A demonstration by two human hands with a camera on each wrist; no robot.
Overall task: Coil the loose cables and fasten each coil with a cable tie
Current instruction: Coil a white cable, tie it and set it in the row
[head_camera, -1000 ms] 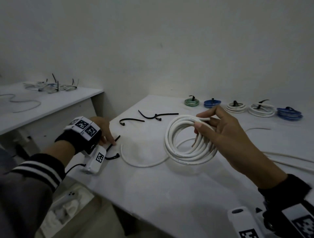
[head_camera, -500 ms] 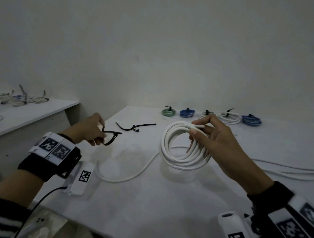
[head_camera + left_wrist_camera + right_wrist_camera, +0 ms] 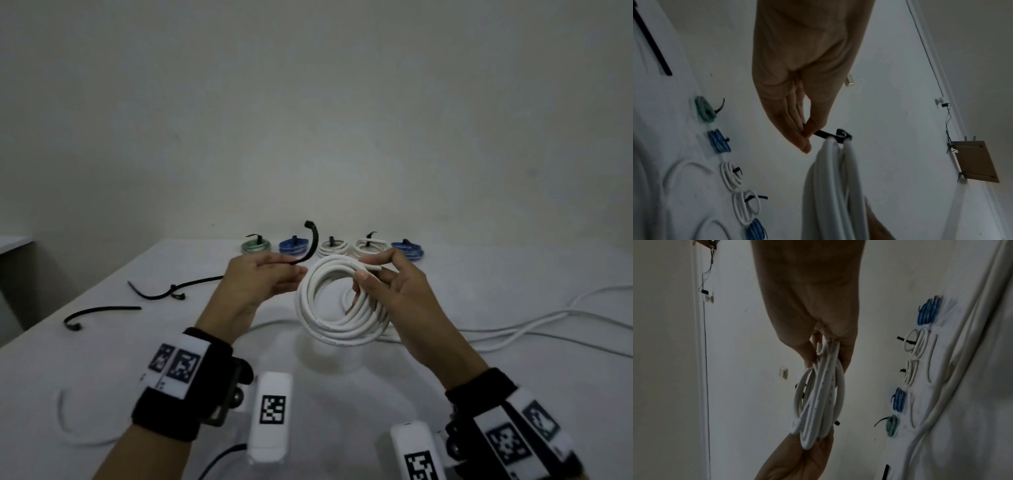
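Landmark: white coil (image 3: 337,305), held upright above the bench (image 3: 102,377).

Right hand (image 3: 400,301): grip clamped on the coil's right side, fingers through the loops, thumb on the outside.

Left hand (image 3: 260,284): grip pinched on a black cable tie (image 3: 310,246), just left of the coil's top edge. The tie's free end curls up above the coil. In the left wrist view the tie crosses the top of the bundle; whether it is threaded through cannot be told.

Done: five tied coils (image 3: 334,247) sit in a row behind the white coil, at the far edge of the bench (green, blue, two white, blue).

In hand: sixth coil wound but not yet fastened.

Left: loose white cables (image 3: 534,329) trail right of the coil, another loose strand (image 3: 68,428) lies near left. Spare ties (image 3: 102,313) lie left of the coil. Judgement: past the halfway mark, several cables remain.
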